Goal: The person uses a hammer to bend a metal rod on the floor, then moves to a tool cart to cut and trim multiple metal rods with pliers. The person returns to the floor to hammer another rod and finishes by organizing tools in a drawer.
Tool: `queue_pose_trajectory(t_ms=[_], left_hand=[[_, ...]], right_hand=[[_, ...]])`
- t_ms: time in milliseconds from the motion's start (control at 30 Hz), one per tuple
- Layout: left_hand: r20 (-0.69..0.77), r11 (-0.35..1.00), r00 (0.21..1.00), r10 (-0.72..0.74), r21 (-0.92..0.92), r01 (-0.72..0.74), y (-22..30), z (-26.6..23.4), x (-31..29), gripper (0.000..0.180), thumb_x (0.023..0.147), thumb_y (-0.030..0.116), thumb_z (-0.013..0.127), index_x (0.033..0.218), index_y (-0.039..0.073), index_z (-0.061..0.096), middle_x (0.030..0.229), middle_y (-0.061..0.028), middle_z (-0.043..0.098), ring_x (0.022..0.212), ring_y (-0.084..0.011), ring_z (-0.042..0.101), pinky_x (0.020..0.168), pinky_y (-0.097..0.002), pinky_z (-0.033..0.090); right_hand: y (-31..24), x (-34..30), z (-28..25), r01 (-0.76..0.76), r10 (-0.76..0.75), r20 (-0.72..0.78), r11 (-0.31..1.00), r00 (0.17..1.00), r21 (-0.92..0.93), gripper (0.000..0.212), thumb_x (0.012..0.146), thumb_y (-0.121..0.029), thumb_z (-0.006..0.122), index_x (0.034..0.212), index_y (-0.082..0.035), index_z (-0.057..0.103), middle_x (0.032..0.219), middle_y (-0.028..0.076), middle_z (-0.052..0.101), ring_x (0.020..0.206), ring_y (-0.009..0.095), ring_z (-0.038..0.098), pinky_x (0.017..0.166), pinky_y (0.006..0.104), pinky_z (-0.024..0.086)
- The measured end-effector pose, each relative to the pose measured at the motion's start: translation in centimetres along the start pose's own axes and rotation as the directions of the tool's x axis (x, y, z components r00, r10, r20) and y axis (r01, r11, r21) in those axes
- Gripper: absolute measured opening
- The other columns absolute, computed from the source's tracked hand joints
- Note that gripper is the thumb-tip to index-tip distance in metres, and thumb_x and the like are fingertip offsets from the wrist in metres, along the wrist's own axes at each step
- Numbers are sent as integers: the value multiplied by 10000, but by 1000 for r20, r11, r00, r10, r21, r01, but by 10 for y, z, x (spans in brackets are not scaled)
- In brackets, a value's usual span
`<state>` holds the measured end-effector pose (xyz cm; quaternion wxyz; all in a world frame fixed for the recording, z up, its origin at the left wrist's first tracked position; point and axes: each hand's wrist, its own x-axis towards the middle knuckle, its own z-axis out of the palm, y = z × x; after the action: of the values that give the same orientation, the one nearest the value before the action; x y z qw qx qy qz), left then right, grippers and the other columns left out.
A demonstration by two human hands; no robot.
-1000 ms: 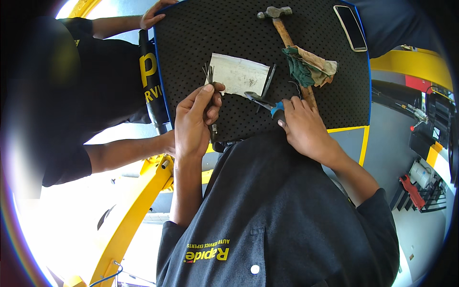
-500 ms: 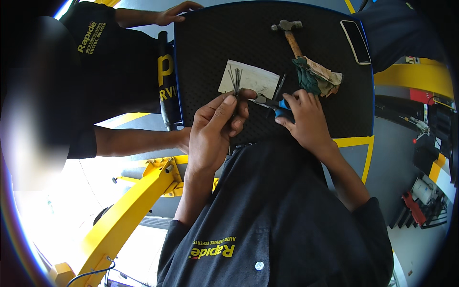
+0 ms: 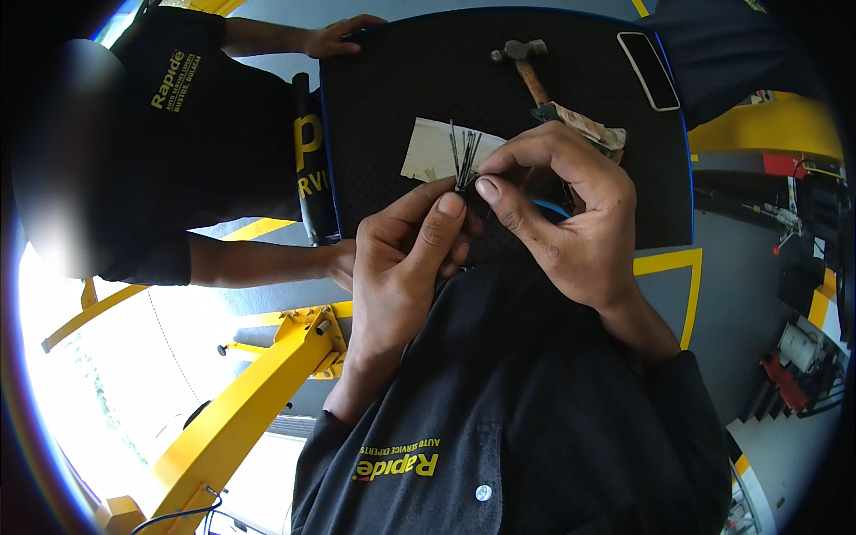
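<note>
The left hand (image 3: pixel 401 254) pinches the bundle of dark strands (image 3: pixel 465 160) low above the surface (image 3: pixel 401 76) — probably to leave the tips free; whether the right hand's grip (image 3: pixel 571 218) beside it is closed, I cannot tell.

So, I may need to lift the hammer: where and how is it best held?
Probably by the bare wooden handle, between metal head and crumpled rag, coming from above and the left. The hammer lies flat with its narrow shaft slanting toward the lower right, where the rag and right hand hide most of the rest.
</note>
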<state>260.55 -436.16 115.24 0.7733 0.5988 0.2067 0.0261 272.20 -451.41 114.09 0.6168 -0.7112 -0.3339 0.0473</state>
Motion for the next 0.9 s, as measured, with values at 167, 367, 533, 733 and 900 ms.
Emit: queue_pose_trajectory(t_ms=[167, 367, 533, 733, 900], left_hand=[[-10, 994, 1000, 1, 112, 0, 3, 4, 0, 386, 1125, 250, 639, 1343, -63, 695, 914, -40, 717, 740, -41, 587, 625, -197, 477], [13, 990, 1000, 12, 140, -14, 2, 8, 3, 395, 1123, 257, 642, 1355, -59, 697, 903, -41, 723, 737, -40, 597, 618, -198, 475], [7, 993, 1000, -7, 118, 6, 0, 9, 4, 389, 1121, 259, 645, 1347, -52, 704, 900, -42, 723, 736, -41, 598, 614, -204, 473], [12, 994, 999, -42, 106, 40, 2, 11, 6, 395, 1129, 283, 627, 1341, -38, 717, 899, -27, 718, 728, -35, 578, 615, -199, 458], [21, 994, 998, -67, 87, 65, 4, 14, 7, 355, 1131, 244, 594, 1306, -26, 744, 891, -10, 707, 708, -28, 535, 613, -197, 416]], right_hand=[[6, -7, 2, 55, -56, -65, 998, 996, -18, 150, 905, 4, 836, 1029, -26, 757, 976, 71, 739, 861, 141, 728, 753, 280, 599], [15, -9, 6, 229, -254, -139, 958, 957, -174, 198, 867, 29, 852, 1040, -25, 772, 968, 84, 737, 836, 165, 736, 692, 284, 601], [23, -10, 3, 302, -337, -115, 921, 934, -246, 233, 862, 30, 856, 1077, -31, 789, 984, 85, 736, 836, 157, 731, 668, 280, 594], [21, -10, 0, 271, -306, -122, 932, 944, -240, 230, 905, -4, 829, 1130, -33, 790, 1036, 95, 729, 868, 150, 723, 695, 276, 598], [28, 7, -14, 168, -167, -30, 985, 985, 30, 271, 1067, -109, 647, 1307, -28, 741, 1313, 162, 704, 1086, 210, 734, 844, 306, 648]])
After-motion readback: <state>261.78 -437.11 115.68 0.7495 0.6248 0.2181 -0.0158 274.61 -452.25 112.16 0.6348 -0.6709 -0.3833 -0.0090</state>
